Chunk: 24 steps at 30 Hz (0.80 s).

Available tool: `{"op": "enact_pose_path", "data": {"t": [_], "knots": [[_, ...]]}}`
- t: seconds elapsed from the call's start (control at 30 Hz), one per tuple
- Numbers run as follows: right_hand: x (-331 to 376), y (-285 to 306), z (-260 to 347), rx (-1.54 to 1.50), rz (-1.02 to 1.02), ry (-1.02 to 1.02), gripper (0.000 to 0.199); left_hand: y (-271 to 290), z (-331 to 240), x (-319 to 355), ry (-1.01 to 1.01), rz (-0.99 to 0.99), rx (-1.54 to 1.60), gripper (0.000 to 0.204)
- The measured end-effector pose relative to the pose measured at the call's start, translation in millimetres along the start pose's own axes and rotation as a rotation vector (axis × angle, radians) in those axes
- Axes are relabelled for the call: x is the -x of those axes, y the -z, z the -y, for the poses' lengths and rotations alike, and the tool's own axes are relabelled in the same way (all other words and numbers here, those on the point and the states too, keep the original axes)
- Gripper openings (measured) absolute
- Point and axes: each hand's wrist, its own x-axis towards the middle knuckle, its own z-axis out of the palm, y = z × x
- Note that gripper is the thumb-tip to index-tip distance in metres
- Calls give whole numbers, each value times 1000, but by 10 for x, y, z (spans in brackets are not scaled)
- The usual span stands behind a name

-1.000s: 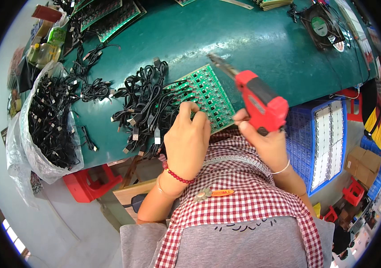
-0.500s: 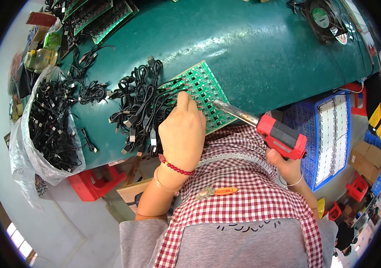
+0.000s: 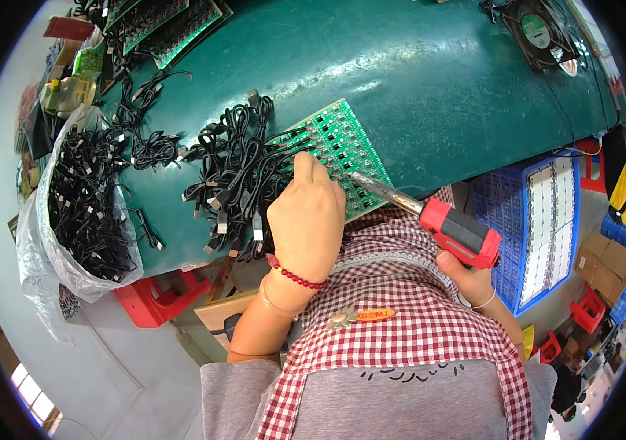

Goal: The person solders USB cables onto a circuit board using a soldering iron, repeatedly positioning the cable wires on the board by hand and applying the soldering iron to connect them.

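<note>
A green circuit board (image 3: 363,155) with rows of small black parts lies at the near edge of the table. Thin leads of black USB cables (image 3: 236,172) reach its left side, and the cables are heaped just left of it. My left hand (image 3: 307,216), closed in a pinch over the board's left edge, holds a cable end; its fingertips are mostly hidden. In my right hand (image 3: 467,275) is a red and black soldering gun (image 3: 461,233). Its metal barrel points left, with the tip over the board close to my left fingers.
A clear plastic bag (image 3: 126,268) full of USB cables sits at the table's left. More boards (image 3: 188,44) are stacked at the far left. A small fan (image 3: 538,33) stands far right. Blue crates (image 3: 522,227) and red stools (image 3: 159,301) are beside the table.
The soldering gun's tip has shifted slightly left and nearer across the board, closer to my left fingers. My left hand keeps its pinch. The whole view has shifted a little.
</note>
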Motion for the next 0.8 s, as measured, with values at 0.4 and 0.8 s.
{"op": "enact_pose_path", "data": {"t": [0.4, 0.8], "knots": [[55, 7, 19, 11, -3, -4, 27, 6, -10, -31, 20, 41, -24, 9], [-19, -37, 38, 37, 24, 37, 25, -13, -9, -16, 32, 38, -13, 10]]}}
